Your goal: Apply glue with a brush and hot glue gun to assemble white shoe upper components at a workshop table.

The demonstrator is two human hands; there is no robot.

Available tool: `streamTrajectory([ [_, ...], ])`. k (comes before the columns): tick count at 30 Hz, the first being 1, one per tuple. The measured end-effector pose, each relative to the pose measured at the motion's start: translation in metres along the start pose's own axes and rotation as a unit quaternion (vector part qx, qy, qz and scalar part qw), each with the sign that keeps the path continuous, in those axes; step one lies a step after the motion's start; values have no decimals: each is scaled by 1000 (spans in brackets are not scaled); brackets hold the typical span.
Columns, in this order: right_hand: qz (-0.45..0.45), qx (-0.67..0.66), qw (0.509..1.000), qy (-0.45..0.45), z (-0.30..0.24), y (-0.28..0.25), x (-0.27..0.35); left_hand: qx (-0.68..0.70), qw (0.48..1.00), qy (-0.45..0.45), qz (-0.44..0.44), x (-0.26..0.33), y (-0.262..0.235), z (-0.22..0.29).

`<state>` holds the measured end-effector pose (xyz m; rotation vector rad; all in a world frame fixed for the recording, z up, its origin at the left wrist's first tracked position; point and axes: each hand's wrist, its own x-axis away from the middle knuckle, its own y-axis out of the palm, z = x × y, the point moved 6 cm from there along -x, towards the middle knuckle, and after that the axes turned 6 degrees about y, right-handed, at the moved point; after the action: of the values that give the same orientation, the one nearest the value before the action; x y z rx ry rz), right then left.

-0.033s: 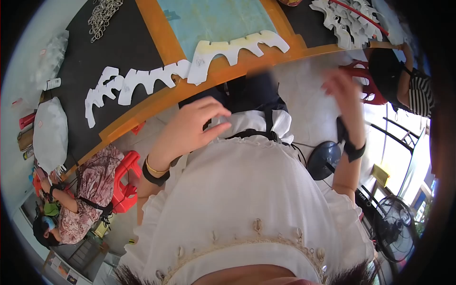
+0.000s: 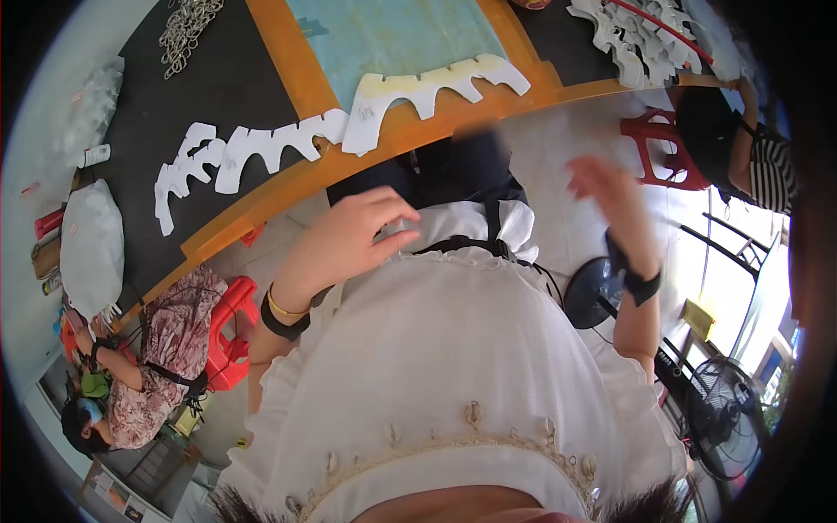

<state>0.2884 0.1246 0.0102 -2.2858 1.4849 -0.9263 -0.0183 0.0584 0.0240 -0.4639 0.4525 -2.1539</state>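
Facing the table (image 2: pixel 248 78), seeing white strips (image 2: pixel 370 109) lying along its near edge, probably handling light and bendy, best gripping by their broad ends. Hovering short of the table with an empty, loosely parted left hand (image 2: pixel 359 232) and a right hand (image 2: pixel 608 193) too blurred for judging its grip.

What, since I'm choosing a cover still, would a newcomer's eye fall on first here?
Probably the row of white scalloped pieces along the near edge of the orange-rimmed table, toward the top of the picture. Below it, the left hand hangs with curved fingers left of centre, while the blurred right hand is raised to the right. At the lower left, the bright red stool beside the seated co-worker also stands out.
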Motion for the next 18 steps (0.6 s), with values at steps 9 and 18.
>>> streamTrajectory([
  [9, -209, -146, 939, 232, 137, 124, 94, 112, 986, 47, -110, 19, 68, -62],
  [18, -233, -118, 955, 140, 146, 137, 112, 158, 977, 15, -141, 2, 75, -80],
])
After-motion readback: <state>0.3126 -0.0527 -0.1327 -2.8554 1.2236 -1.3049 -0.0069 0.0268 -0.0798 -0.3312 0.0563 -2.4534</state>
